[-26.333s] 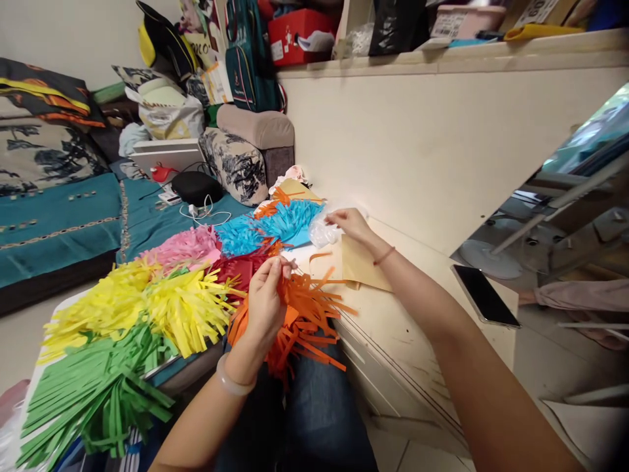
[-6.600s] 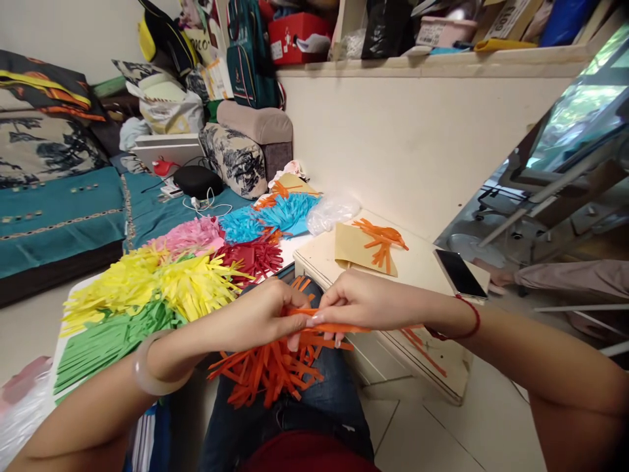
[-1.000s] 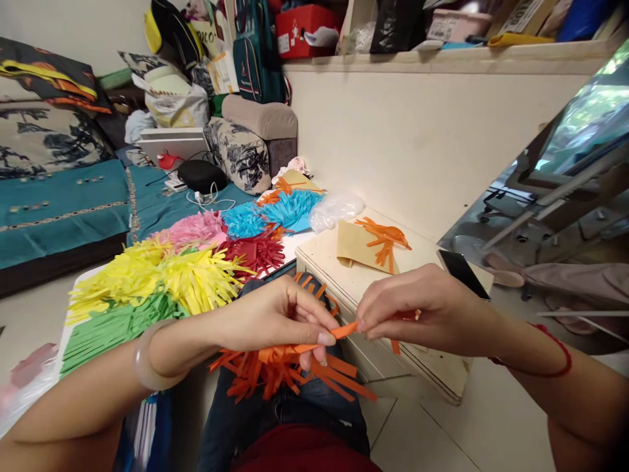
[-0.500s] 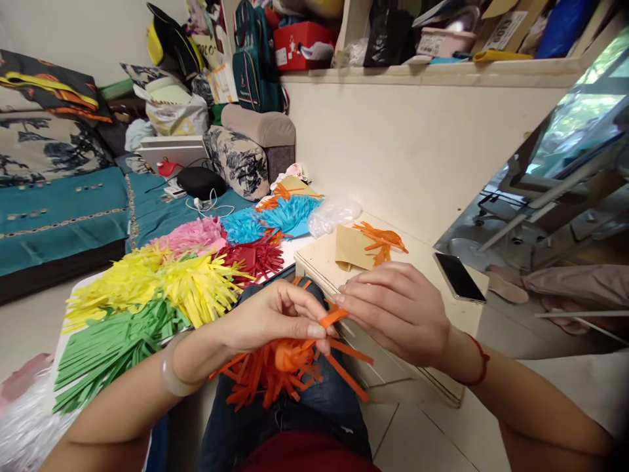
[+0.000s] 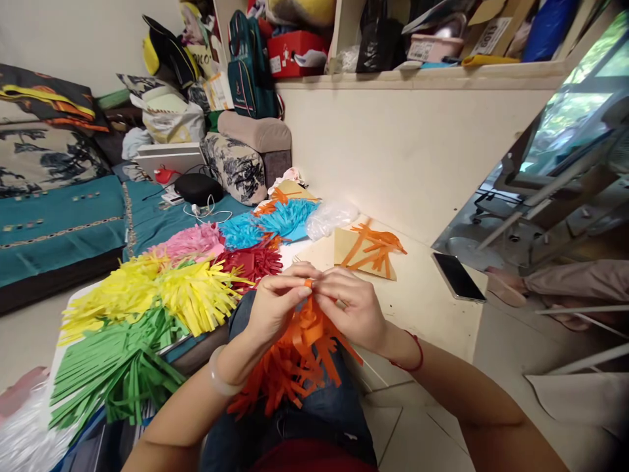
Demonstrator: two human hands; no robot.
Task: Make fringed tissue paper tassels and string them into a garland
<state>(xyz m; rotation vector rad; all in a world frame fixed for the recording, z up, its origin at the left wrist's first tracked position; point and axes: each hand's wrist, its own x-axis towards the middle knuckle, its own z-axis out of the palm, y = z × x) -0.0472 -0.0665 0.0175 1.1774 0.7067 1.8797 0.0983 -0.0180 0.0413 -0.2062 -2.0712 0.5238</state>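
Both my hands meet above my lap at the top of an orange paper-strip tassel (image 5: 310, 328). My left hand (image 5: 280, 305) is closed, with thumb and forefinger pinching the narrow orange strip at its top. From the other side my right hand (image 5: 351, 305) closes on the same upper part; its fingertips are partly hidden behind the strip. The tassel's cut strips hang down and spread over my jeans (image 5: 314, 410). Beyond my hands, more orange paper strips (image 5: 378, 246) lie on a brown paper sheet (image 5: 356, 252) on the wooden board.
At left are bundles of fringed paper: green (image 5: 118, 373), yellow (image 5: 196, 295), pink (image 5: 191, 242), dark red (image 5: 253, 262) and blue (image 5: 270, 219). A phone (image 5: 459, 276) lies at the right edge of the wooden tabletop (image 5: 427, 321). A clear plastic bag (image 5: 331, 217) sits by the wall.
My right hand has moved left and down to meet my left hand, which has risen slightly. The orange tassel now hangs upright beneath both hands, and the sheet with orange strips is more exposed.
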